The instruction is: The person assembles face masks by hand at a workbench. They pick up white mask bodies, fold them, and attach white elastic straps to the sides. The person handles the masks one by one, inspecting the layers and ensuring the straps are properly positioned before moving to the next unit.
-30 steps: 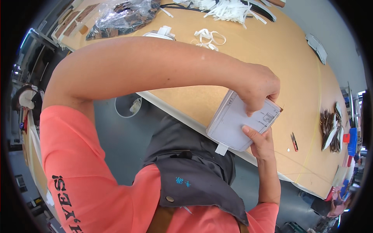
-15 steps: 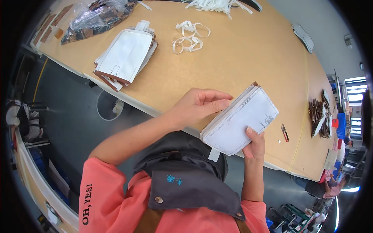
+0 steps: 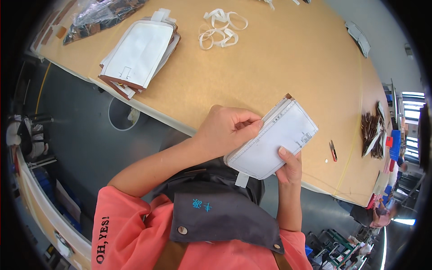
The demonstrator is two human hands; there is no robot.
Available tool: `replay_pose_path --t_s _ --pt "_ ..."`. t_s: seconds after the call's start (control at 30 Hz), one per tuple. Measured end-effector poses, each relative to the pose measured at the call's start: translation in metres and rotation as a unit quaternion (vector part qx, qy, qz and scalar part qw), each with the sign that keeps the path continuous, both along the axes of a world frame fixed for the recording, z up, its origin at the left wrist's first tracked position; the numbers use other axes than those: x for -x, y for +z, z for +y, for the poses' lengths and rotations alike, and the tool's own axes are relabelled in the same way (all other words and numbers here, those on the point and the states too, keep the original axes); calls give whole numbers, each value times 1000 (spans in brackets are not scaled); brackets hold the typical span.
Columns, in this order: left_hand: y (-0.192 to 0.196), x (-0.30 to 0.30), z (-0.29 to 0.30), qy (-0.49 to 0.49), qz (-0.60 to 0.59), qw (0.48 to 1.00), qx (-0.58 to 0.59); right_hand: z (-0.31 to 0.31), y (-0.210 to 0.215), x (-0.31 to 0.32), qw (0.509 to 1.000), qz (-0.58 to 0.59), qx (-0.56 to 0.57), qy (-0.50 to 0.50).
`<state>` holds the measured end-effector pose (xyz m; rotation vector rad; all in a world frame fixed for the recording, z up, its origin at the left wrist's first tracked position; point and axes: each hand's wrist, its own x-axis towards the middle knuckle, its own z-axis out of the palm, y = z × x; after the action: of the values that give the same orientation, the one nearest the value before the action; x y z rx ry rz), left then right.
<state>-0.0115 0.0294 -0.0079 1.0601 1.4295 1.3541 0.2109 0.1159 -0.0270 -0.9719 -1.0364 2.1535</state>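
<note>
My right hand (image 3: 290, 167) grips a small stack of white-backed panels (image 3: 273, 139), its thumb flat on top and its fingers underneath. The panels are stitched round the border, with dark markings on the top face and a brown corner at the far end. A pale tab sticks out at the near end. My left hand (image 3: 230, 130) is closed, thumb and forefinger pinched together at the stack's left long edge. What lies between those fingertips is hidden. Both hands are above the table's near edge.
On the tan table (image 3: 270, 54) lie a bigger pile of white-backed panels (image 3: 139, 51), loose white strips (image 3: 219, 33), red-handled snips (image 3: 333, 150) and brown strips (image 3: 371, 130). A plastic bag (image 3: 105, 15) sits far left. A bin (image 3: 123, 114) stands on the floor.
My left forefinger, stretched out before, is now curled in against the thumb at the panels' edge. The held stack has shifted slightly left in view. The whole view has shifted a little too.
</note>
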Motion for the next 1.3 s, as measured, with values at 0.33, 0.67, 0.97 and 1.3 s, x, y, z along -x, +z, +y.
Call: replay_pose_path --t_s 0.33,0.67,0.97,1.3 --pt "1 1 -3 15 88 996 9 1 -9 2 1000 -5 8 -12" --pt "3 9 -14 -25 -38 993 105 2 -15 3 999 7 32 -13" --pt "-5 -4 -15 56 269 961 -30 1 -19 4 999 20 42 -3" --pt "10 1 -16 33 208 977 33 2 -21 10 1000 19 25 -2"
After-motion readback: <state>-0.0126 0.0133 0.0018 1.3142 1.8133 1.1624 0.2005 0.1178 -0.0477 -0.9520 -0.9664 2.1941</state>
